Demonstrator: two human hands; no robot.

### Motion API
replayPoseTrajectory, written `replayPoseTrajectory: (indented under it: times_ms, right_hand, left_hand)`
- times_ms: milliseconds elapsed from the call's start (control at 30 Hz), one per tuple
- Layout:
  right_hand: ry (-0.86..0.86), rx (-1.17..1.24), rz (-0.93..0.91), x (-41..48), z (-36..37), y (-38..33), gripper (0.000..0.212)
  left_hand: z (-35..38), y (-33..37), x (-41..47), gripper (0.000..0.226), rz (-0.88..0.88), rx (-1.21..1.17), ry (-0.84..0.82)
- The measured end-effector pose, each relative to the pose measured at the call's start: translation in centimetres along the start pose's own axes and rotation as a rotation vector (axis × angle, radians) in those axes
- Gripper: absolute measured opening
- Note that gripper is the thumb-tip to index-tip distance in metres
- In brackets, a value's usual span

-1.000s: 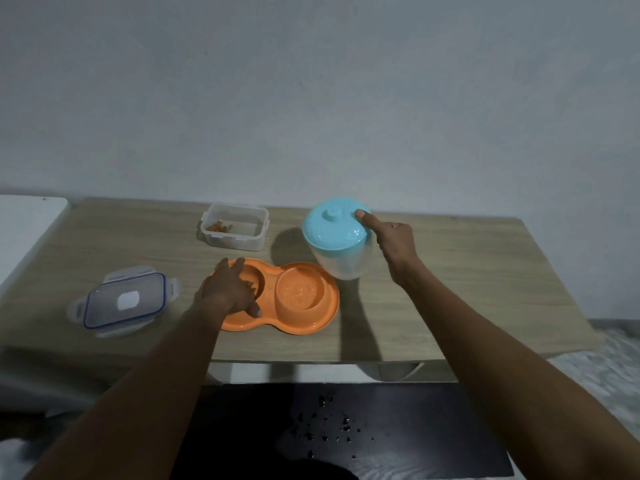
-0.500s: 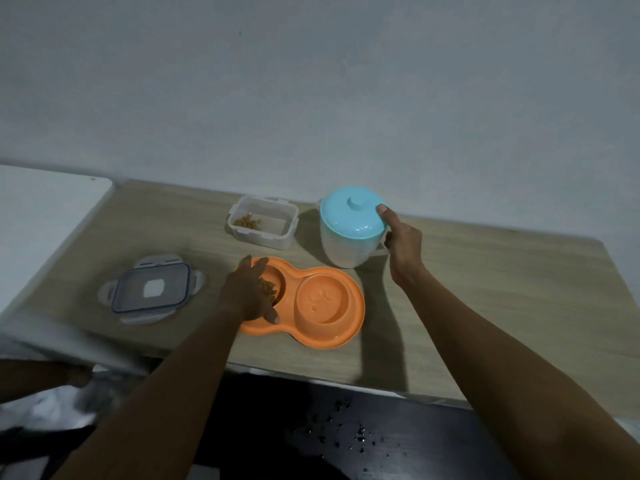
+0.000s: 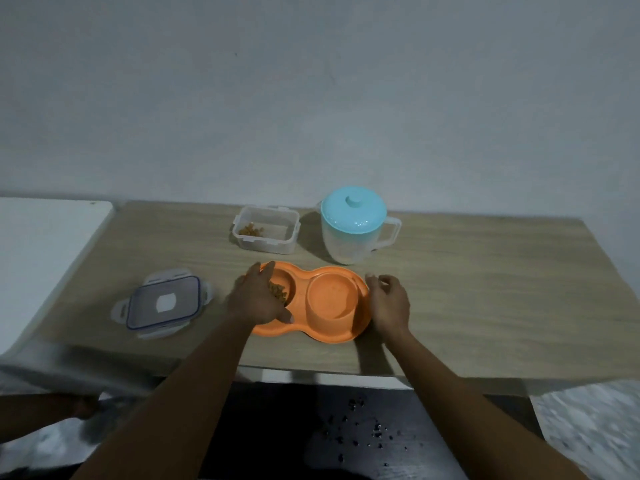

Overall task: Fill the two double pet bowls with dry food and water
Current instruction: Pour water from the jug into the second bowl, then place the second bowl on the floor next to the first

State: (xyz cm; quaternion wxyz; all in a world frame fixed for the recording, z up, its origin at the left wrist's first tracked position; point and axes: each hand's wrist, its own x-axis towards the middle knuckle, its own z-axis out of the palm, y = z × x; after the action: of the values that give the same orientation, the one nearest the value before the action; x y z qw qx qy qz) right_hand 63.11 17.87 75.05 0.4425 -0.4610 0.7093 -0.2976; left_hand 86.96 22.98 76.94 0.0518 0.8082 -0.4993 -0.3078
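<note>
The left hand (image 3: pixel 258 299) lies with its grip spread, fingers straight over the kibble (image 3: pixel 277 292) in the left well of the orange bowl (image 3: pixel 332 336) and thumb on the near rim, probably to steady it or level the food. The right hand (image 3: pixel 389 306) sits just beside the bowl's right end. Its grip is loosely curled and pinches nothing, and it seems placed to take that end.

The bowl lies at frame centre on the counter (image 3: pixel 485 289). Whether its right well holds water, I cannot tell. Behind it stand the tub (image 3: pixel 266 245), with a little kibble left, and the lidded jug (image 3: pixel 349 237). A lid (image 3: pixel 162 303) lies at left. Only one double bowl shows.
</note>
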Motion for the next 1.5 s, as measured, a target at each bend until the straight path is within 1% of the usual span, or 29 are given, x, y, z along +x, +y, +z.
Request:
replayPoseTrajectory:
  times_ms: [67, 100, 167, 200, 233, 267, 300, 400, 533, 667, 767, 900, 1033, 1200, 1300, 1400, 1500]
  right_hand:
    - [-0.014, -0.071, -0.049, -1.4, 0.1, 0.6, 0.051]
    - [-0.023, -0.086, -0.053, -2.0, 0.2, 0.6, 0.046]
    - [-0.031, -0.084, -0.033, -2.9, 0.6, 0.6, 0.035]
    - [-0.031, -0.084, -0.015, -3.1, 0.7, 0.7, 0.032]
    - [-0.029, -0.073, 0.004, -3.4, 0.9, 0.6, 0.029]
    - [-0.024, -0.053, 0.021, -3.5, 1.1, 0.6, 0.027]
    - [-0.018, -0.031, 0.037, -3.6, 1.2, 0.7, 0.024]
    - [-0.006, 0.017, 0.095, -3.5, 1.4, 0.5, 0.017]
    - [-0.009, 0.076, 0.163, -3.3, 1.5, 0.7, 0.037]
    - [0.004, 0.143, 0.145, -3.6, 1.0, 0.9, 0.037]
    - [0.006, 0.212, 0.172, -4.3, 0.3, 1.1, 0.043]
    - [0.002, 0.283, 0.179, -4.9, -2.0, 1.5, 0.040]
    - [0.000, 0.346, 0.152, -5.4, -5.8, 2.1, 0.038]
    - [0.013, 0.414, 0.080, -6.1, -13.5, 3.3, 0.033]
    - [0.051, 0.447, 0.036, -7.0, -20.2, 4.7, 0.030]
    - [0.124, 0.461, -0.005, -7.4, -27.4, 6.8, 0.031]
    - [0.177, 0.468, -0.031, -7.3, -34.4, 8.9, 0.035]
  left_hand:
    - [0.1, -0.5, -0.3, 0.132, -0.021, -0.123, 0.034]
    - [0.2, -0.9, -0.5, 0.124, -0.054, -0.230, 0.096]
    - [0.2, -1.8, -1.2, 0.097, -0.107, -0.398, 0.262]
    - [0.2, -2.1, -1.4, 0.079, -0.101, -0.421, 0.314]
    - [0.1, -2.3, -1.9, 0.061, -0.082, -0.400, 0.328]
    - [0.0, -2.4, -2.2, 0.049, -0.060, -0.357, 0.318]
    - [-0.1, -2.5, -2.5, 0.044, -0.040, -0.307, 0.301]
    - [-0.6, -2.3, -3.1, 0.048, -0.036, -0.253, 0.276]
    - [-1.3, -2.4, -3.2, 0.047, -0.078, -0.394, 0.245]
    - [-1.6, -2.4, -3.5, 0.048, -0.089, -0.462, 0.250]
    - [-1.5, -1.7, -4.5, 0.045, -0.088, -0.549, 0.270]
    - [-1.4, 0.2, -5.9, 0.044, -0.059, -0.662, 0.299]
    - [-0.9, 3.2, -7.7, 0.043, -0.038, -0.710, 0.321]
    - [0.8, 8.9, -11.1, 0.043, 0.061, -0.707, 0.315]
    - [2.9, 13.8, -13.9, 0.045, 0.133, -0.695, 0.289]
    - [5.8, 19.3, -17.3, 0.045, 0.232, -0.671, 0.257]
    - [8.3, 24.7, -19.6, 0.046, 0.282, -0.662, 0.216]
